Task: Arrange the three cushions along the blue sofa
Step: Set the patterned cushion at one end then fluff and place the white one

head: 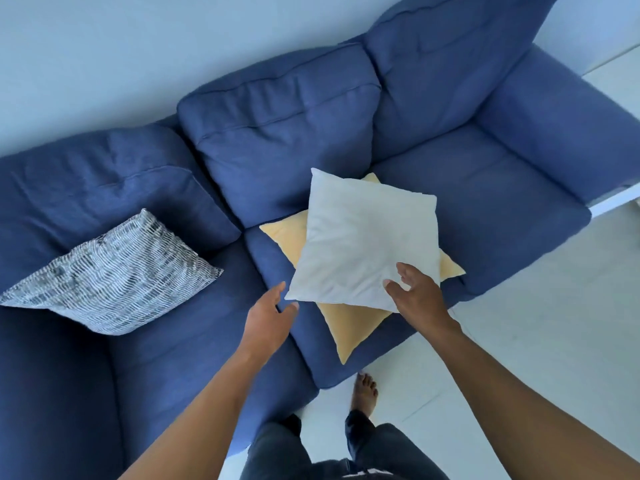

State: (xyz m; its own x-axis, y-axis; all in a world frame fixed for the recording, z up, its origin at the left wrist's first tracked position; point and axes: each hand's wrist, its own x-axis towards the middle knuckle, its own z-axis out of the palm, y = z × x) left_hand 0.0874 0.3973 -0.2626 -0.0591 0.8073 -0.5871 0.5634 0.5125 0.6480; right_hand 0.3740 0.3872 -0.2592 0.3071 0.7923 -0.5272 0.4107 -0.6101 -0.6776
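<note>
A white cushion [363, 237] lies flat on top of a yellow cushion [346, 327] on the middle seat of the blue sofa [485, 188]. A grey-and-white patterned cushion [114, 275] leans on the left seat against the backrest. My right hand [419, 292] hovers over the white cushion's near right corner, fingers spread, holding nothing. My left hand [270, 317] is open just beside the white cushion's near left corner, fingertips close to its edge.
The sofa's right seat [502, 216] holds nothing. White tiled floor [519, 341] runs in front of the sofa, with my bare foot [363, 393] on it near the seat edge. A pale wall [138, 64] stands behind the backrest.
</note>
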